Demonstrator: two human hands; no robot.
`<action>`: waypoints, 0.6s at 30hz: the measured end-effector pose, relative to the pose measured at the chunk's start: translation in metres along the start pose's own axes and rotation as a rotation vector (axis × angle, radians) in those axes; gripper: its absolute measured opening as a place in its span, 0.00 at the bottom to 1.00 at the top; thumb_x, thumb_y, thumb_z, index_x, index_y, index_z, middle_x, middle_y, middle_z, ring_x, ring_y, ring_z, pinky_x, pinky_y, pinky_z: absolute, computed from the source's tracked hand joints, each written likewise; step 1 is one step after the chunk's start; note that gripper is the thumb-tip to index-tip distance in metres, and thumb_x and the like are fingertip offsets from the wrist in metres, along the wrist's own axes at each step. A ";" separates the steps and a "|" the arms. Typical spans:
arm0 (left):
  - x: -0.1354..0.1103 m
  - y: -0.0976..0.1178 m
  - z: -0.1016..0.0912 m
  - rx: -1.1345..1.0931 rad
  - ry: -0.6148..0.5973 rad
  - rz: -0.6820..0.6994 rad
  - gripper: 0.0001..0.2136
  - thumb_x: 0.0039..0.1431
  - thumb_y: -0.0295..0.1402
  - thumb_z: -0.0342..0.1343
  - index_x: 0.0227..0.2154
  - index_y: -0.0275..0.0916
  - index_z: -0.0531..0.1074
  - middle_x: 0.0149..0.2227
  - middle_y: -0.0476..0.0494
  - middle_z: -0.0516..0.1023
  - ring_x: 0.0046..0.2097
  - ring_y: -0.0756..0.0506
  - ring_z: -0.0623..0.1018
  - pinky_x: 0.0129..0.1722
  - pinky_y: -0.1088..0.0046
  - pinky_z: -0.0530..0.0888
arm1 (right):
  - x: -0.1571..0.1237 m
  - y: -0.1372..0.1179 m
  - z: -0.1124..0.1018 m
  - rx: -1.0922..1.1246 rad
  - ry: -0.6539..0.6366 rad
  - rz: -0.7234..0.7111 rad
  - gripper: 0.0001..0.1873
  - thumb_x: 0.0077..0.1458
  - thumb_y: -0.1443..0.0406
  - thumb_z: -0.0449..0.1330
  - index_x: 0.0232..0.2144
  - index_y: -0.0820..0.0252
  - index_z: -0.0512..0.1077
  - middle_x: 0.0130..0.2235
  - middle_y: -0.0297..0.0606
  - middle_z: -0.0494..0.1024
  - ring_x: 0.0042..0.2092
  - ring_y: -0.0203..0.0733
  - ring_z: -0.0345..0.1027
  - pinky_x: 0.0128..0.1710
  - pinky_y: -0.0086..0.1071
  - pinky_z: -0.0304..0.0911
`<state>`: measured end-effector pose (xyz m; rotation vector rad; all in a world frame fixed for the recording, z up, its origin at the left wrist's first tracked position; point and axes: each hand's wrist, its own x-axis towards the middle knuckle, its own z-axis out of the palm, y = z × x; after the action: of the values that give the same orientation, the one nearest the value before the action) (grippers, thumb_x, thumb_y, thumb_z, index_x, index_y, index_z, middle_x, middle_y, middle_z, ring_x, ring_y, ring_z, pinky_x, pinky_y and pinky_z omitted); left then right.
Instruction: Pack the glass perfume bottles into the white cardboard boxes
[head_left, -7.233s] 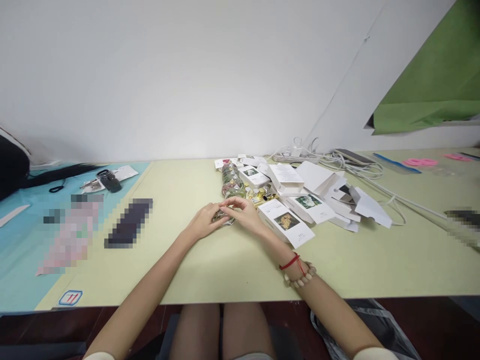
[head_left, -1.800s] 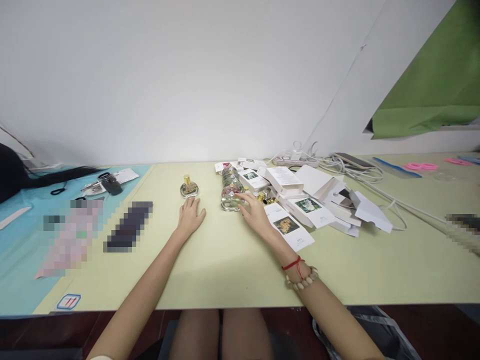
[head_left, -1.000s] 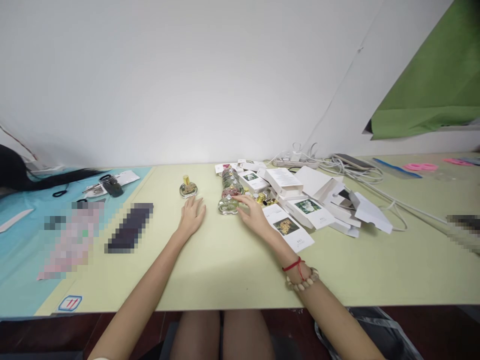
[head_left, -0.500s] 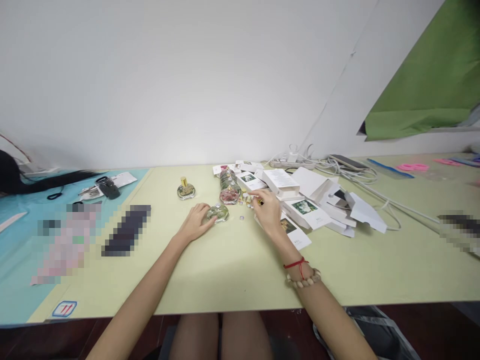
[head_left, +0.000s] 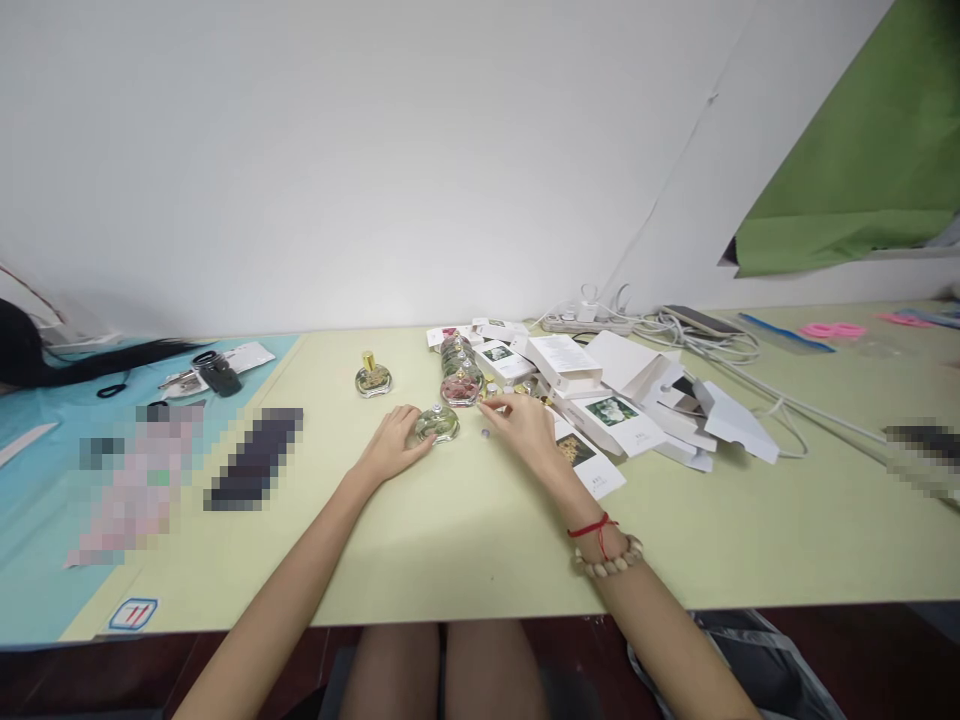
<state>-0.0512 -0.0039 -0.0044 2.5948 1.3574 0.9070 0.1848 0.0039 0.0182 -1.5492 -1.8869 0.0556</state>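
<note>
My left hand (head_left: 390, 446) rests on the table with its fingers and thumb closed around a flat oval glass perfume bottle (head_left: 438, 424). This bottle has a greenish inside and no gold cap on top. To its right, my right hand (head_left: 523, 428) makes a pinch; whatever lies between the fingertips is too small to name. Behind the held bottle, several similar bottles (head_left: 460, 388) stand in a row, the nearest pinkish. Small gold pieces (head_left: 491, 391) lie beside that row, partly covered by my right hand. A perfume bottle with a gold top (head_left: 373, 379) stands apart at the left.
White boxes (head_left: 564, 362) and flower-printed cartons (head_left: 613, 418) are heaped at the right, before white cables (head_left: 705, 345). A small round piece (head_left: 485, 434) lies near my right hand. Leftward are a dark jar (head_left: 217, 373) and a blue cloth (head_left: 45, 500).
My right hand has moved left from the small gold pieces, closer to the held bottle, with its fingertips pinched. My left hand stays on the bottle.
</note>
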 end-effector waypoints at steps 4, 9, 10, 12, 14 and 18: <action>0.001 0.000 0.001 0.018 -0.001 0.010 0.14 0.52 0.39 0.52 0.40 0.39 0.64 0.38 0.44 0.69 0.41 0.45 0.68 0.43 0.66 0.67 | -0.003 -0.009 -0.001 -0.050 -0.112 0.048 0.16 0.41 0.50 0.62 0.28 0.53 0.76 0.30 0.35 0.78 0.33 0.44 0.70 0.27 0.31 0.56; 0.001 -0.002 0.003 0.014 0.011 0.021 0.15 0.51 0.39 0.54 0.40 0.39 0.64 0.38 0.43 0.69 0.42 0.45 0.69 0.43 0.66 0.67 | -0.005 -0.007 0.003 -0.113 -0.177 0.020 0.10 0.40 0.57 0.65 0.28 0.53 0.76 0.28 0.37 0.78 0.32 0.44 0.69 0.30 0.33 0.56; 0.001 -0.002 0.003 0.014 0.007 0.021 0.15 0.51 0.39 0.54 0.40 0.39 0.64 0.38 0.43 0.69 0.42 0.45 0.69 0.43 0.66 0.67 | -0.004 -0.006 0.004 -0.122 -0.191 0.005 0.08 0.41 0.59 0.64 0.27 0.53 0.76 0.28 0.37 0.78 0.32 0.44 0.69 0.32 0.33 0.56; 0.001 -0.003 0.004 0.020 -0.006 0.020 0.15 0.52 0.40 0.53 0.40 0.39 0.64 0.38 0.43 0.68 0.42 0.45 0.68 0.43 0.66 0.67 | -0.004 -0.004 0.006 -0.148 -0.218 -0.027 0.05 0.45 0.61 0.62 0.27 0.54 0.76 0.29 0.36 0.78 0.34 0.44 0.69 0.36 0.35 0.55; 0.001 -0.003 0.004 0.024 -0.017 0.015 0.14 0.53 0.41 0.52 0.39 0.39 0.64 0.38 0.43 0.68 0.42 0.45 0.68 0.43 0.66 0.67 | -0.004 -0.002 0.008 -0.172 -0.236 -0.044 0.05 0.49 0.65 0.59 0.28 0.54 0.76 0.32 0.36 0.78 0.37 0.43 0.69 0.40 0.36 0.52; 0.000 -0.001 0.001 0.013 -0.016 0.011 0.14 0.54 0.44 0.51 0.37 0.40 0.65 0.38 0.44 0.68 0.41 0.46 0.68 0.44 0.66 0.67 | -0.006 -0.001 0.009 -0.187 -0.246 -0.021 0.12 0.52 0.71 0.53 0.33 0.55 0.75 0.36 0.37 0.78 0.42 0.43 0.67 0.43 0.36 0.49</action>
<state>-0.0511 -0.0029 -0.0053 2.6159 1.3511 0.8794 0.1795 0.0023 0.0089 -1.7121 -2.1518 0.0649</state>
